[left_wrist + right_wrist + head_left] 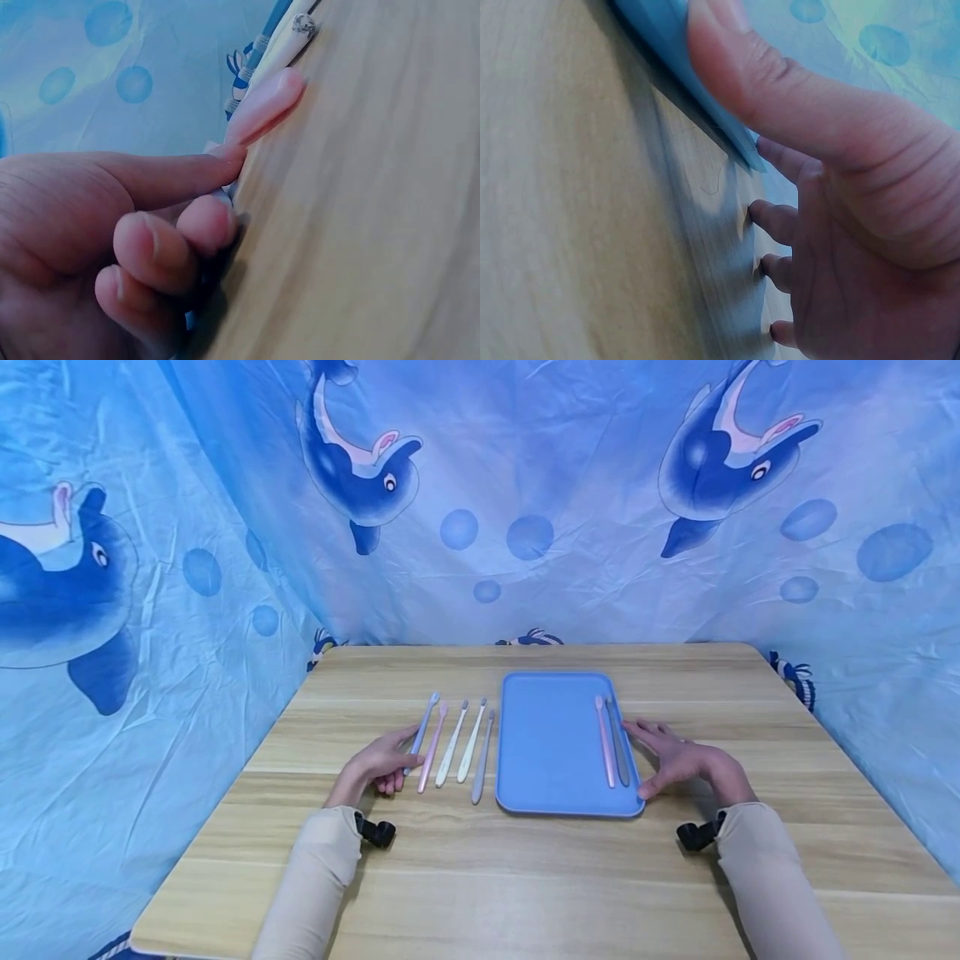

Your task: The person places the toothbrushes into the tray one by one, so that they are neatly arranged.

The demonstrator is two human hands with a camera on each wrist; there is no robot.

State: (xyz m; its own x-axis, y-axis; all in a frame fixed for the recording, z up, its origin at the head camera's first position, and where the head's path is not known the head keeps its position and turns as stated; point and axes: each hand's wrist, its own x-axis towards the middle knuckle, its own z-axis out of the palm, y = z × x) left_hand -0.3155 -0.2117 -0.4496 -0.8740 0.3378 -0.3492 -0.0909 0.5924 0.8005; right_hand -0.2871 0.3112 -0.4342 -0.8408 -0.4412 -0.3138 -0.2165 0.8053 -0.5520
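My left hand (386,762) is at the leftmost toothbrush of a row, a blue toothbrush (426,724); thumb and index finger pinch its lower handle, the other fingers curled under. Beside it lie a pink toothbrush (432,747), two white toothbrushes (452,745) and a grey-blue toothbrush (483,756). In the left wrist view the pink handle end (266,105) is just past the thumb. My right hand (678,758) rests at the right edge of a blue tray (547,743), its thumb touching the rim and its fingers spread. On the tray lie another pink toothbrush (605,743) and a dark grey-blue toothbrush (618,743).
Everything lies on a wooden table (525,885). A blue curtain (585,585) with dolphins hangs behind the table and along its sides. A black wrist strap with a small camera (378,833) is on the left forearm, another camera (697,835) on the right.
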